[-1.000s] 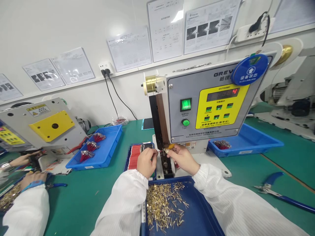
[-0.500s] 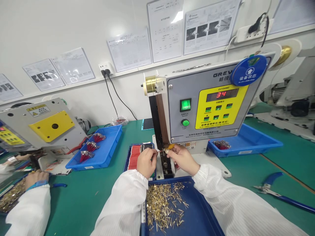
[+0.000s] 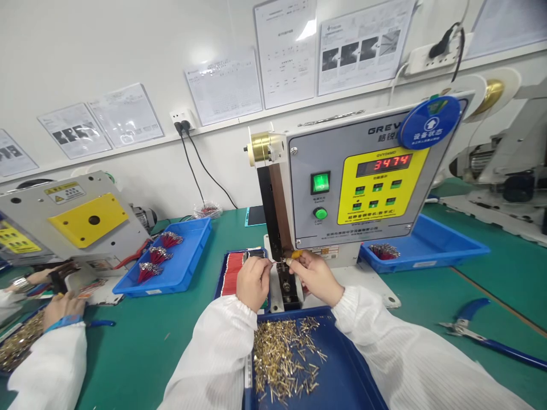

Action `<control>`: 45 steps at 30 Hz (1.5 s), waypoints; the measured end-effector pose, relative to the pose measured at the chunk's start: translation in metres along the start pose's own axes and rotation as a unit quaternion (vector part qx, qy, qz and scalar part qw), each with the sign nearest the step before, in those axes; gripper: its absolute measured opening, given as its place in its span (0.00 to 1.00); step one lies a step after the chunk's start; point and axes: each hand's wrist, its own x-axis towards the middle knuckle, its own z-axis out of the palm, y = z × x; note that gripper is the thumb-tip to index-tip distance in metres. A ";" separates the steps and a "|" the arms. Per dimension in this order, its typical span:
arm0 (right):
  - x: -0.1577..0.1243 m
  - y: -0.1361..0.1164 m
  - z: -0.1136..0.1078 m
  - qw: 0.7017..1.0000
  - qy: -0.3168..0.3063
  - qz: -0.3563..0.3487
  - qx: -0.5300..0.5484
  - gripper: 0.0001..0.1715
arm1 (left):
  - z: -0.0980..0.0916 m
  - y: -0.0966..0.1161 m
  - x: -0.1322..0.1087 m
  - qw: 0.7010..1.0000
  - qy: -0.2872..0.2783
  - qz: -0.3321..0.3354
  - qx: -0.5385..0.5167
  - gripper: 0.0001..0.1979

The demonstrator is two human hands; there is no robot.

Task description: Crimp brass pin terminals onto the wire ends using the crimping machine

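Nearest: pin tray (image 3: 342,378), pins (image 3: 280,356) heaped mostly on its L side. Just past it, L hand (image 3: 253,282) is pinched tight, fingertips on a thin wire (image 3: 274,262); wire sits btwn both hands, up by the die (image 3: 286,285). R hand (image 3: 317,279) is curled at the die's other side, thumb & index close together; can't tell what, if anything, they grip. IMO: hold wire straight & square to die, wrists steady, fingertips clear of where it closes.

Counts, approx near to far: pins, too many; cutters (image 3: 464,328), 1 pr, R; co-worker's hands (image 3: 64,310), 2, far L; wire bin (image 3: 219,281), 1, red wires (image 3: 233,273) uncountable; L tray (image 3: 183,267), 3 bundles (image 3: 159,254); R tray (image 3: 453,242), 1; machines (image 3: 320,154), 3, far-R one partly seen; wall sheets (image 3: 224,85), 7, 2 cut off.
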 end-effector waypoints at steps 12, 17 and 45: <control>0.001 0.004 0.002 1.000 0.009 -0.011 -0.027 0.13 | -0.002 0.003 0.000 1.000 0.007 0.007 0.008 0.07; 0.001 0.005 0.002 1.000 0.009 -0.014 -0.026 0.13 | -0.002 0.003 0.000 1.000 0.005 0.010 0.009 0.07; 0.000 0.002 0.001 0.999 0.011 -0.010 -0.037 0.12 | -0.002 0.004 -0.001 1.000 -0.003 0.003 0.012 0.08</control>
